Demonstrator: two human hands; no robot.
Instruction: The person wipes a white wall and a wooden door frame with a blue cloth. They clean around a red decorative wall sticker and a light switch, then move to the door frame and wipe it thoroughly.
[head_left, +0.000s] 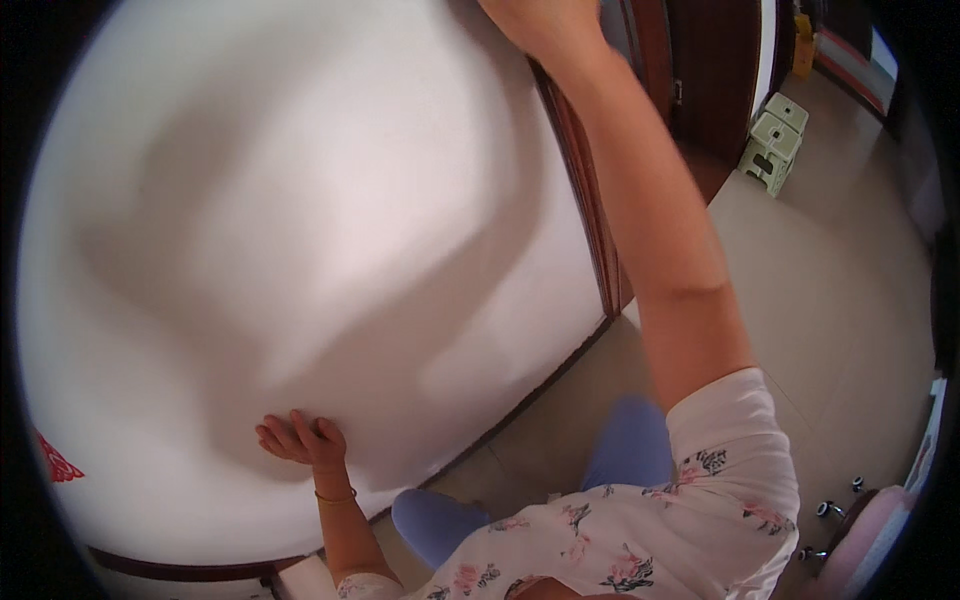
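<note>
A white wall (352, 247) fills the view before me, with shadows of my arms and head cast over it. My left hand (304, 441) is low by the wall, fingers loosely curled and apart, with nothing seen in it. Whether it touches the wall I cannot tell. A thin bracelet (335, 498) circles that wrist. Stretched up to the top edge of the view, my right hand (546, 28) shows only its back and wrist. Its fingers are cut off, so anything they hold is hidden.
A dark wooden door frame (581, 187) borders the wall on the right. Pale green step stools (776, 139) stand on the tiled floor (795, 300) farther off. A pink-padded seat with casters (862, 540) is at lower right. Red paper decoration (58, 459) hangs at far left.
</note>
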